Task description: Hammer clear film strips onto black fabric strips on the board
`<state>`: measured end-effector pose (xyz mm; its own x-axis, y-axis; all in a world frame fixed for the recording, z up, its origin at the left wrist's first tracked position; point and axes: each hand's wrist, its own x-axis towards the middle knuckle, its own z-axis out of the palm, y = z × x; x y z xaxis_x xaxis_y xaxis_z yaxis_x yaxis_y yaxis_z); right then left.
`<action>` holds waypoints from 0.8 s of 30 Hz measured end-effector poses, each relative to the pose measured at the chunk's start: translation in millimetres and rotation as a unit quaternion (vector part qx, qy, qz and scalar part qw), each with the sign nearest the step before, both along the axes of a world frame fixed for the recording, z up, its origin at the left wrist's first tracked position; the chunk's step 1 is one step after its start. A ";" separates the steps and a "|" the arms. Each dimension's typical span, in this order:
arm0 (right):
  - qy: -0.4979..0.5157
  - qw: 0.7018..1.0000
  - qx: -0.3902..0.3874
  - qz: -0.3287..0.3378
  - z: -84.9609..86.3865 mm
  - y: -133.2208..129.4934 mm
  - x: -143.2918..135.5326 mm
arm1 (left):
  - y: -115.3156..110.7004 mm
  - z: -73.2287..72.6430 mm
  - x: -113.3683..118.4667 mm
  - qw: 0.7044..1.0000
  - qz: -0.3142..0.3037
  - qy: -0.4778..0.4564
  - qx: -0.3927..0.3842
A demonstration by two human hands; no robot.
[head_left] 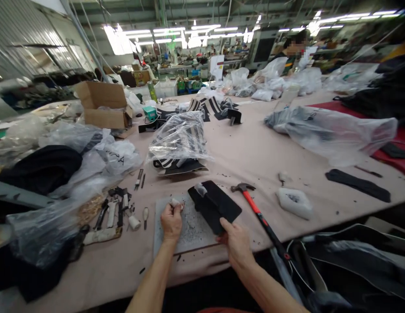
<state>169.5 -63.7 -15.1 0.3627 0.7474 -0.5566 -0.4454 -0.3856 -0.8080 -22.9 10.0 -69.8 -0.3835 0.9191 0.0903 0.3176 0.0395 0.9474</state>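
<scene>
The black panel lies to the right of your left hand, its far-left part over the grey board. Its long axis runs diagonally, from far left to near right. Your right hand is the nearer of the two: it is clamped on the near-right end of the panel, thumb on the upper face, remaining fingers partly hidden beneath. Whether the panel touches the board along its full underside cannot be told.

Your left hand is apart from the panel, just beside its left edge, with a strip of board between. Thumb and fingers are closed on a small whitish piece; its full shape is hidden in the grip. A clump of clear plastic sits at the panel's far-left end, on the side nearer your left hand.

The hammer lies on the table, just right of the panel. Its head is at the far end and its handle runs toward near right, roughly in line with the panel's long axis.
</scene>
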 end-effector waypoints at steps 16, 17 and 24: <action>-0.236 0.915 0.043 0.324 27.1 -45.7 30.1 | 24.9 24.6 65.4 0.983 -0.181 0.029 0.017; -0.330 0.893 0.115 0.284 33.9 -32.5 35.1 | 22.8 20.6 67.5 0.983 -0.178 0.047 0.015; -0.507 0.752 0.205 0.368 14.6 48.4 24.7 | 16.5 12.9 63.2 0.984 -0.158 0.079 0.002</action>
